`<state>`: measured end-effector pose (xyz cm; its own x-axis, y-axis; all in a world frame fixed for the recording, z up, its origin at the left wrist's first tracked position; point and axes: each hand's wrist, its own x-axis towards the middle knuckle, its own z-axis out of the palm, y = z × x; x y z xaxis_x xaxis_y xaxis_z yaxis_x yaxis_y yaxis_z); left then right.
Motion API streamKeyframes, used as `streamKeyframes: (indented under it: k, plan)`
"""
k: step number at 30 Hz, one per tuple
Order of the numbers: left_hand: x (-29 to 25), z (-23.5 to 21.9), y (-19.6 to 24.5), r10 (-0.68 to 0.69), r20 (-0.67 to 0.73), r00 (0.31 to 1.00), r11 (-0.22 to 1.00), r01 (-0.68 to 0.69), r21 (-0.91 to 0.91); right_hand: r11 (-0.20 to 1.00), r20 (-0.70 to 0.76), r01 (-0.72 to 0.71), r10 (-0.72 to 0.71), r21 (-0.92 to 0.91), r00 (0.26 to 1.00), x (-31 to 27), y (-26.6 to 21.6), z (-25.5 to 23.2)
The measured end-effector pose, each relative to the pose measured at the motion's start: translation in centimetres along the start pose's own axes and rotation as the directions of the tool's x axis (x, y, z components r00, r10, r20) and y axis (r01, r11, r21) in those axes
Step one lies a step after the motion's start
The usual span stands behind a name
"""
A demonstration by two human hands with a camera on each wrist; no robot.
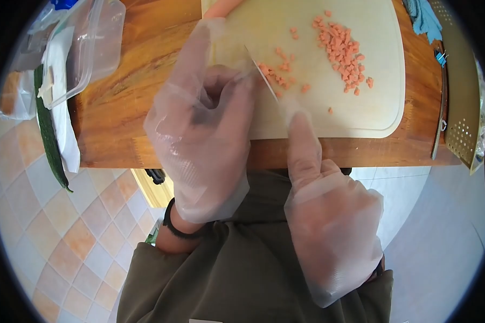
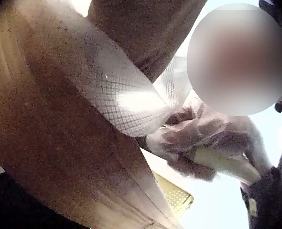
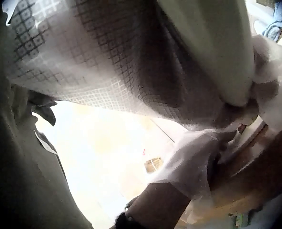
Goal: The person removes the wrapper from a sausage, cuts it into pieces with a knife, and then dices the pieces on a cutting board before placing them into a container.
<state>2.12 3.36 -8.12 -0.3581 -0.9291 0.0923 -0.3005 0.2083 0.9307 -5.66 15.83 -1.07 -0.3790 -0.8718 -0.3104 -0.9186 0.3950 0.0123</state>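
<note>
My gloved left hand [image 1: 199, 124] rests on the white cutting board [image 1: 382, 116] with bent fingers close to the knife blade [image 1: 264, 75]; whatever lies under the fingertips is hidden. In my gloved right hand [image 1: 334, 215] is the knife, a finger stretched along its top towards the blade. Its pale handle [image 3: 217, 47] shows in the right wrist view, and the left wrist view shows my right hand [image 2: 193, 133] around it. Small diced orange pieces [image 1: 277, 78] lie just right of the blade, and a larger diced pile [image 1: 342, 51] sits further right. An orange piece [image 1: 221, 8] lies beyond my left fingers.
A clear plastic container [image 1: 105, 43] and a cucumber [image 1: 48, 134] are at the left edge of the wooden table [image 1: 113, 129]. At the right are a blue cloth [image 1: 425, 19], a thin dark tool [image 1: 441, 107] and a perforated rack [image 1: 461, 97].
</note>
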Motion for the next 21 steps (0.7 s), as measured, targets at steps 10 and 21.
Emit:
streamKeyframes:
  k: [10,21]
  plan:
    - [0.2,-0.1,-0.3,0.082,0.035,0.996,0.981,-0.086,0.172,0.919,-0.001,-0.060,0.066,0.390,0.998,0.7,1.5,0.5]
    - [0.0,-0.3,-0.3,0.010,-0.023,1.000,1.000,-0.010,0.002,0.928,-0.056,0.016,0.005,0.373,0.998,0.3,2.0,0.3]
